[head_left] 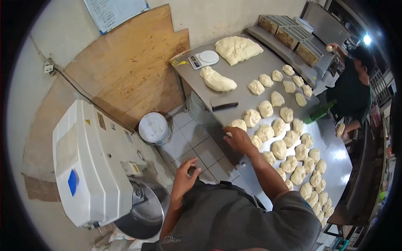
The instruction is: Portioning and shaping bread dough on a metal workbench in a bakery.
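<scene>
My right hand [238, 141] rests palm down at the near edge of the steel table [251, 71], fingers on a dough piece [229, 134] beside several pale portioned dough pieces [279, 148]. My left hand [185, 176] hovers off the table over the tiled floor, fingers curled around something small and dark that I cannot make out. Farther up the table lie a long dough lump [217, 80] and a large flat dough mass [238, 49]. A dark-handled scraper [222, 104] lies between them and the portions.
A white scale [203, 59] sits at the table's far corner. A white dough mixer [94, 165] with a steel bowl [144, 211] stands at my left, a white bucket [154, 128] on the floor. Another person [354, 90] works at the table's right side near metal pans [293, 35].
</scene>
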